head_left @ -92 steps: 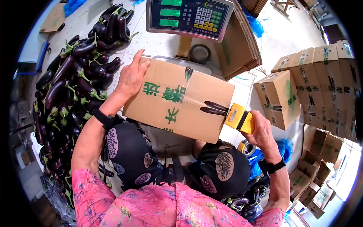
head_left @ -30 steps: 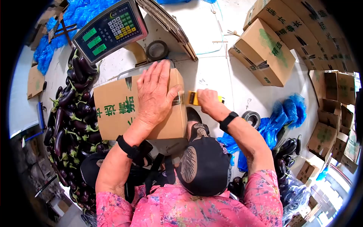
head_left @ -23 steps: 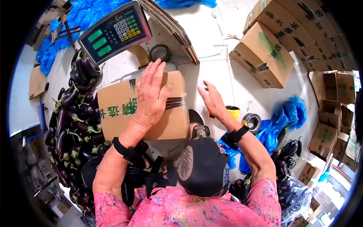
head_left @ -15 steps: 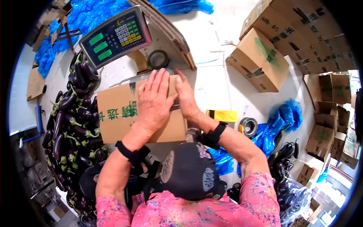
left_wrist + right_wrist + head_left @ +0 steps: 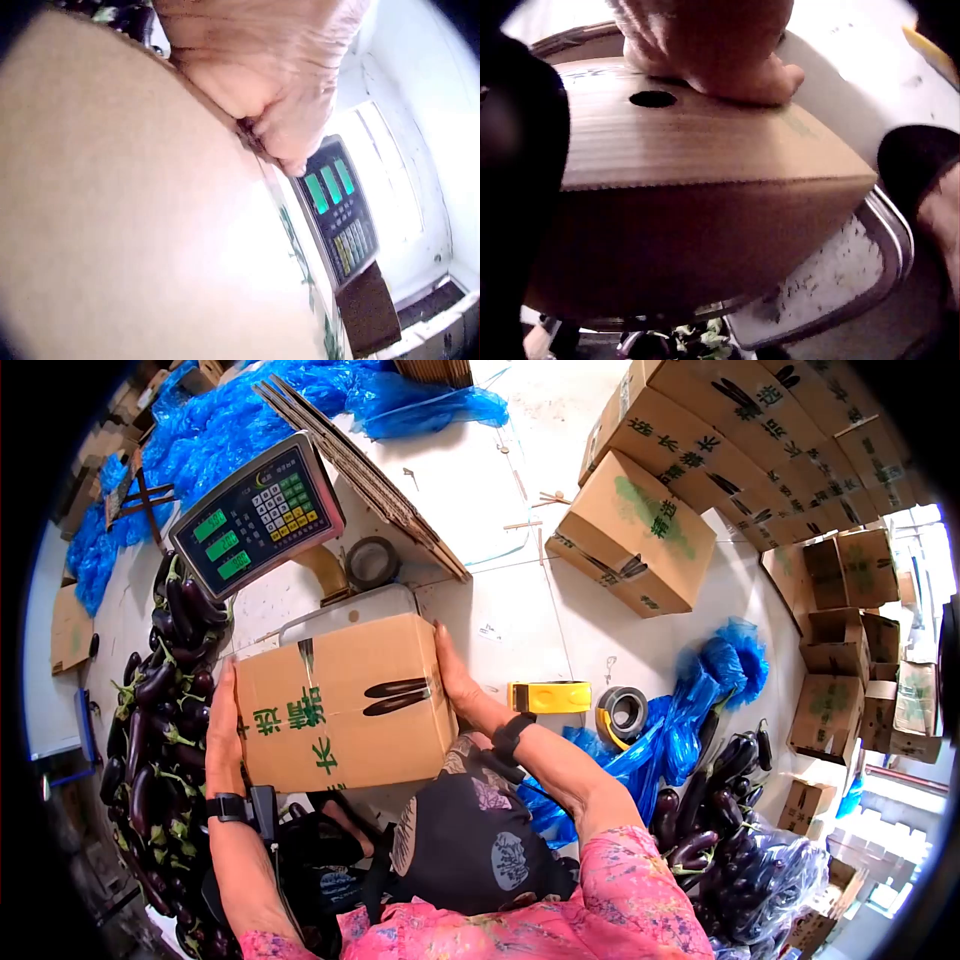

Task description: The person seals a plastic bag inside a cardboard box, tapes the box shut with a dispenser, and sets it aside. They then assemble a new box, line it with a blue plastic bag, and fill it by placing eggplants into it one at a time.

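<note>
A cardboard box (image 5: 340, 705) with green print and dark eggplant drawings sits over the metal platform (image 5: 345, 610) of the scale. My left hand (image 5: 224, 730) lies along its left end. Against the right end rests my right hand (image 5: 458, 675), fingers pointing forward. In the left wrist view the left hand (image 5: 262, 67) touches the side of the box (image 5: 135, 195); some of its fingers are hidden. The right wrist view shows the right hand (image 5: 712, 49) pressed on the box end (image 5: 705, 142), beside a dark oval hole. Neither hand holds a tool.
The scale display (image 5: 257, 515) stands behind the box, with a tape roll (image 5: 372, 543) and upright flat cardboard (image 5: 375, 480) nearby. Eggplants (image 5: 150, 760) lie left. Rightward are a yellow tape dispenser (image 5: 550, 697), another roll (image 5: 603, 715), blue plastic (image 5: 680, 735) and stacked boxes (image 5: 745, 460).
The right hand let go of the yellow dispenser and came to the box. Both hands then moved from the box's taped right part to its opposite ends.
</note>
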`<act>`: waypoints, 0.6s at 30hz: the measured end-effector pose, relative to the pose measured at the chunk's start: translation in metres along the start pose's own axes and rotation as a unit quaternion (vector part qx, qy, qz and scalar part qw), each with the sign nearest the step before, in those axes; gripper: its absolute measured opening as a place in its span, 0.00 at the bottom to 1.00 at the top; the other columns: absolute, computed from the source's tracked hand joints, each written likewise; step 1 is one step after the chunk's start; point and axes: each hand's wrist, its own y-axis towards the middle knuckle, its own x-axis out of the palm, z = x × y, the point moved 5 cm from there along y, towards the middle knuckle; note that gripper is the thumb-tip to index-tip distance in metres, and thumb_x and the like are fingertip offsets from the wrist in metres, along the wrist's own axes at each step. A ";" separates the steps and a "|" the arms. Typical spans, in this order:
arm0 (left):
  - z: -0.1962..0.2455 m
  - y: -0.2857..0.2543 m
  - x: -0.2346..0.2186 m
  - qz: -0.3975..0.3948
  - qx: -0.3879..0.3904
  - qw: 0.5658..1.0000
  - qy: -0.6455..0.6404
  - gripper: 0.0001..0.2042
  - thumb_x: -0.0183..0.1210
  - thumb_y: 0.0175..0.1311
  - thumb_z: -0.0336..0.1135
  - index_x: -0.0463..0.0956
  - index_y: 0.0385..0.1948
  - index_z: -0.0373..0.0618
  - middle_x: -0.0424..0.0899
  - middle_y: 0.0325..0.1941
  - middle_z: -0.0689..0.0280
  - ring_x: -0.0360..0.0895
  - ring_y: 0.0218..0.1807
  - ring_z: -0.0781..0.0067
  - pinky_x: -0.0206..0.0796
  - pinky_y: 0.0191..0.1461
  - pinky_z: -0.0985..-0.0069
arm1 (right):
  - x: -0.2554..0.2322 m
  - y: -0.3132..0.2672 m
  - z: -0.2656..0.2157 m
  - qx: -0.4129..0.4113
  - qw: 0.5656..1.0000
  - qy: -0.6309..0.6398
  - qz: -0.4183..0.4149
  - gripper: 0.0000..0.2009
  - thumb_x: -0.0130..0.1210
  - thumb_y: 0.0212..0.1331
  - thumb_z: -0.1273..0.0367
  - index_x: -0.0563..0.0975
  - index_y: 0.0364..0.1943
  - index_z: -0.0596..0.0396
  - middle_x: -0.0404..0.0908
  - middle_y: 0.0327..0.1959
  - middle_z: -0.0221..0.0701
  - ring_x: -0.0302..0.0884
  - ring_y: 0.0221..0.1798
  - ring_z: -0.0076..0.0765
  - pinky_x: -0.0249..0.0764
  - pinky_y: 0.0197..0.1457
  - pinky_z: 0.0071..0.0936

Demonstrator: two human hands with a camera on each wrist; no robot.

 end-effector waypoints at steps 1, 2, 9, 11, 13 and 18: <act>-0.003 -0.003 0.001 -0.029 -0.064 0.989 -0.130 0.33 0.44 0.76 0.58 0.61 0.71 0.40 0.69 0.72 0.60 0.67 0.69 0.63 0.58 0.71 0.73 | 0.001 0.001 0.007 0.027 0.999 0.030 0.009 0.42 0.29 0.72 0.38 0.56 0.74 0.62 0.49 0.80 0.44 0.39 0.82 0.42 0.37 0.82 0.32; -0.005 -0.009 0.002 -0.030 -0.057 0.984 -0.165 0.35 0.44 0.75 0.62 0.64 0.69 0.40 0.72 0.69 0.64 0.70 0.66 0.68 0.62 0.68 0.74 | -0.001 0.000 0.012 0.037 0.997 0.036 0.049 0.41 0.30 0.72 0.38 0.61 0.72 0.61 0.62 0.74 0.43 0.55 0.77 0.39 0.51 0.78 0.32; -0.087 0.001 -0.042 -0.031 -0.084 0.957 -0.276 0.28 0.47 0.74 0.59 0.73 0.61 0.44 0.81 0.57 0.62 0.78 0.56 0.65 0.74 0.58 0.67 | -0.016 0.001 0.054 0.174 0.975 0.139 0.010 0.39 0.34 0.72 0.38 0.69 0.66 0.60 0.78 0.59 0.38 0.76 0.58 0.34 0.72 0.62 0.31; -0.070 -0.029 -0.019 -0.002 -0.149 0.955 -0.257 0.27 0.49 0.73 0.58 0.75 0.58 0.43 0.83 0.54 0.61 0.81 0.52 0.62 0.77 0.53 0.65 | -0.012 -0.013 0.038 0.162 0.975 0.147 -0.032 0.38 0.34 0.73 0.39 0.68 0.67 0.60 0.78 0.59 0.38 0.77 0.57 0.35 0.73 0.62 0.33; -0.079 -0.038 -0.007 -0.007 -0.178 0.941 -0.287 0.25 0.50 0.72 0.56 0.76 0.55 0.43 0.84 0.51 0.60 0.83 0.48 0.61 0.79 0.49 0.65 | -0.019 -0.020 0.033 0.168 0.974 0.144 -0.047 0.38 0.34 0.73 0.39 0.67 0.68 0.60 0.78 0.59 0.39 0.77 0.57 0.36 0.74 0.63 0.35; -0.090 -0.057 0.067 -0.063 -0.197 0.920 -0.332 0.25 0.48 0.73 0.56 0.75 0.55 0.42 0.84 0.50 0.59 0.83 0.48 0.62 0.79 0.49 0.66 | -0.103 -0.045 0.010 0.181 0.971 0.155 -0.011 0.25 0.42 0.75 0.53 0.71 0.62 0.60 0.80 0.53 0.40 0.79 0.52 0.35 0.79 0.55 0.33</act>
